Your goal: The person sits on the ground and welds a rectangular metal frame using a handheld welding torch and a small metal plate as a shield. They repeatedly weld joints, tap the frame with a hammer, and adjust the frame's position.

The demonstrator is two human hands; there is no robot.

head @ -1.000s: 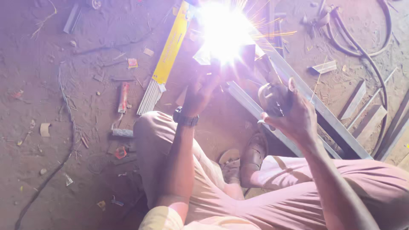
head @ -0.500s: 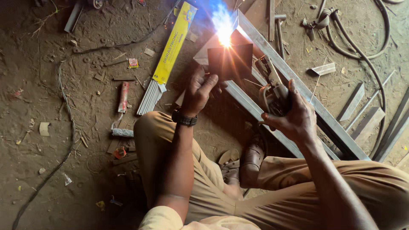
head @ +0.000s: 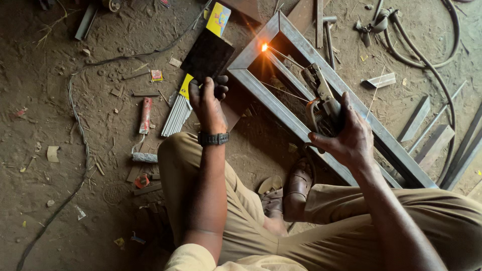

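My right hand grips a welding electrode holder; its thin rod reaches up-left to a glowing orange spot at the inner corner of a grey metal frame lying on the dirt floor. My left hand, with a dark watch on the wrist, holds a dark rectangular shield plate off to the left of the frame corner. I squat with both knees up, a brown sandal beside the frame.
A yellow box and a bundle of welding rods lie left of the frame. A red-handled tool, metal offcuts, cables and scraps litter the floor around.
The bright welding arc has died down to a small orange glow. My left hand has carried the dark plate left, away from the weld spot.
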